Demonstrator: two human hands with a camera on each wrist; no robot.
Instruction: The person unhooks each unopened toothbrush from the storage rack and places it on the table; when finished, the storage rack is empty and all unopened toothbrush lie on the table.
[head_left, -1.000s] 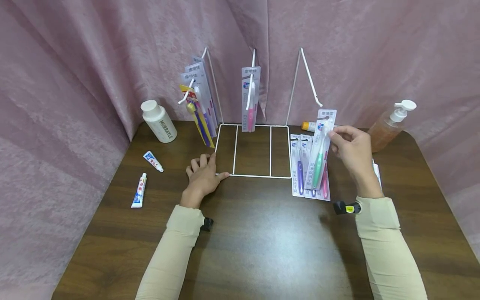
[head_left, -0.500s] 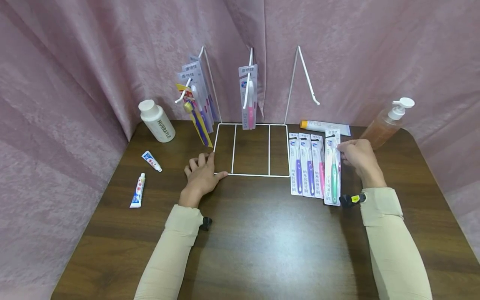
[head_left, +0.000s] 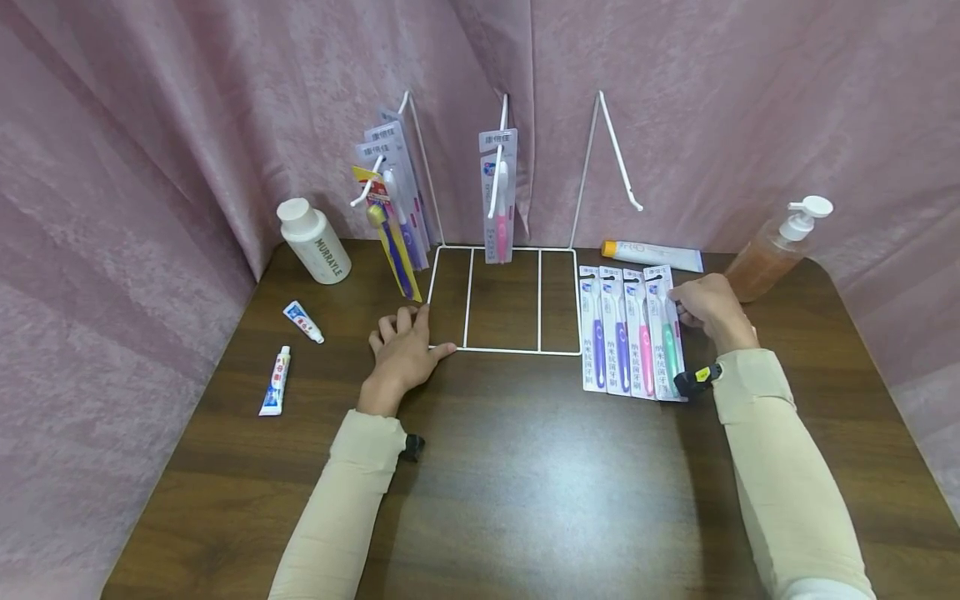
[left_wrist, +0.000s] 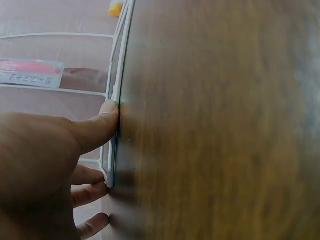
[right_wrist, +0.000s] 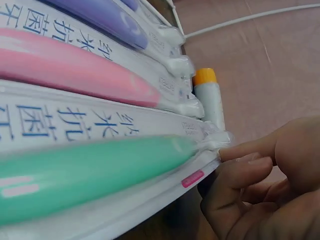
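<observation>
My left hand [head_left: 403,358] rests at the left front corner of a white wire rack [head_left: 517,352], its thumb touching the front wire in the left wrist view. Farther right, my right hand [head_left: 711,307] pinches the right edge of a packaged green toothbrush [head_left: 664,342]. Its fingers are curled at that edge in the right wrist view [right_wrist: 265,185]. Beside it lie packaged toothbrushes, one pink [head_left: 641,342] and two purple, including a purple one [head_left: 618,333], in a row. One packaged pink toothbrush [head_left: 498,208] hangs on the rack's middle hook, and several packs [head_left: 397,192] hang on the left hook.
A yellow-capped tube [head_left: 652,255] lies behind the row, with a pump bottle [head_left: 768,254] to the right. On the left stand a white bottle [head_left: 315,242] and two small toothpaste tubes, one nearer the front [head_left: 276,382]. A pink curtain [head_left: 675,108] hangs behind.
My right hand has moved the packaged green toothbrush from above the row down to the right, then slightly left against the pink one. The left hand has stayed on the rack.
</observation>
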